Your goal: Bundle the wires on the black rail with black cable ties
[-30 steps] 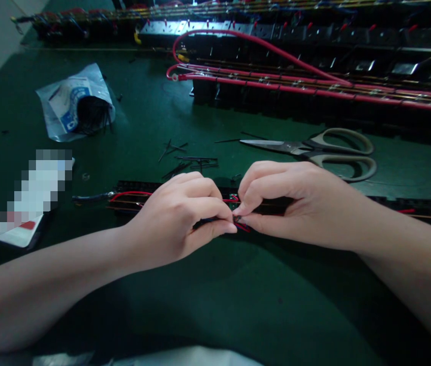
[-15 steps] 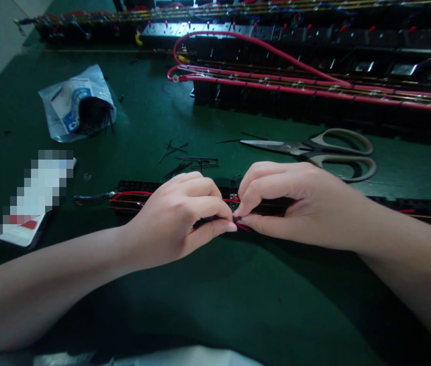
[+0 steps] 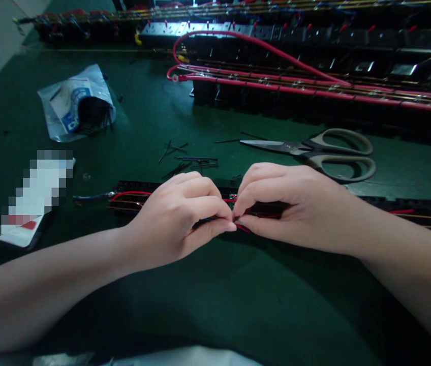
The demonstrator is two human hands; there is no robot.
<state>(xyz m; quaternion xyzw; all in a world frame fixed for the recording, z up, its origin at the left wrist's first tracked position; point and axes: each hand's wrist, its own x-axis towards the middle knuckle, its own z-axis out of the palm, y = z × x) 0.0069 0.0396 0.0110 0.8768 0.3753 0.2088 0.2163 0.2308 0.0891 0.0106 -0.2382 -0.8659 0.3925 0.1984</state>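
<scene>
A long black strip (image 3: 127, 204) carrying red and brass-coloured wires lies left to right across the table, under both hands. My left hand (image 3: 179, 218) is closed in a pinch at its near edge. Thin wires (image 3: 243, 228), red and dark blue, pass between its thumb and forefinger and come out beyond the fingertips. My right hand (image 3: 295, 206) is also pinched, its fingertips meeting those of the left. A small dark bit shows between them, too hidden to name. A little green board (image 3: 233, 197) peeks out just behind the fingertips.
Scissors (image 3: 295, 146) lie behind my right hand. Loose black cable ties (image 3: 196, 161) are scattered behind my left. Farther left are an open plastic bag (image 3: 57, 114) of black ties and a partly blurred phone (image 3: 28, 229). Wired black assemblies (image 3: 276, 86) with red cables line the back.
My right hand's fingertips have shifted very slightly left, closer against the left fingertips. Less of the small dark bit and wire ends shows now. My left hand has stayed put.
</scene>
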